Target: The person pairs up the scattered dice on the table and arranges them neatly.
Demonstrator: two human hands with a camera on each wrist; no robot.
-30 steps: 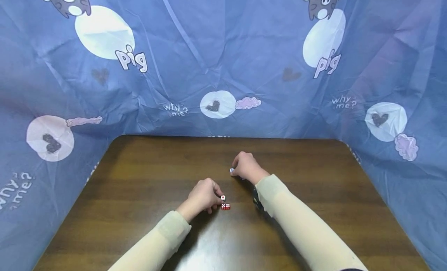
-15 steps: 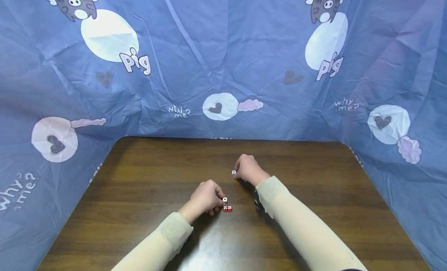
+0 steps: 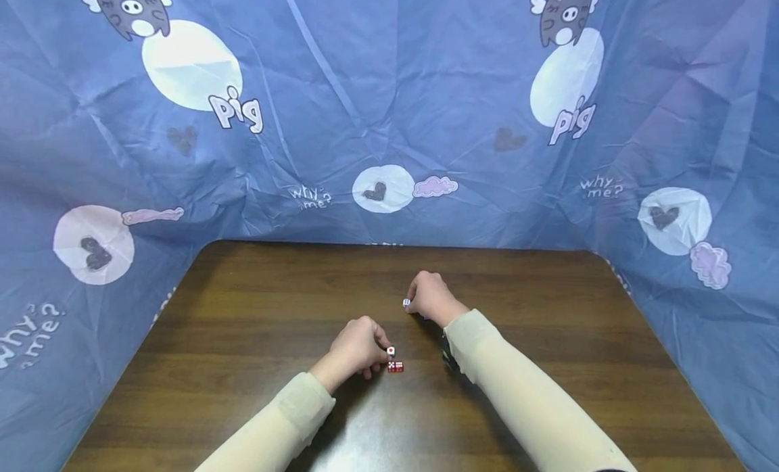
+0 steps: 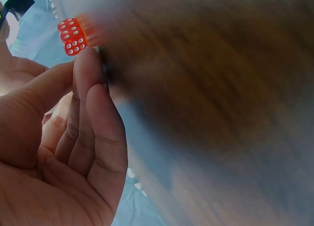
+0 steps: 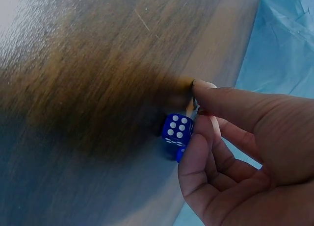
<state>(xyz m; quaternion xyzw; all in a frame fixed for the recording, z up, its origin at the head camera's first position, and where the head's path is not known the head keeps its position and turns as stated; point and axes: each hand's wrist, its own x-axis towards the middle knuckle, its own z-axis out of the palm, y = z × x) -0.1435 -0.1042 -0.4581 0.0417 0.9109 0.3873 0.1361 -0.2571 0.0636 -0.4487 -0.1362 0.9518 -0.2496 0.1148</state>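
Observation:
My left hand [image 3: 360, 347] pinches a small white die [image 3: 391, 351] with a red dot on its top, between thumb and fingers. Just in front of that die, on the near side, sit two red dice [image 3: 395, 366] side by side. The left wrist view shows red dice [image 4: 72, 36] past my fingertips, while the white die is hidden there. Farther back and to the right, my right hand [image 3: 431, 298] pinches a small white die [image 3: 406, 303] with bluish marks. A blue die [image 5: 177, 127] with white pips lies beside its fingers, and another blue die [image 5: 180, 155] is partly covered by them.
Both hands work over a brown wooden table [image 3: 274, 276] with rounded far corners. A blue printed cloth [image 3: 389, 107] hangs behind it and along both sides. Light glares off the tabletop near the front.
The whole head view shifts slightly. Both hands keep their pinch on the white dice and stay nearly where they were, and the red dice stay put.

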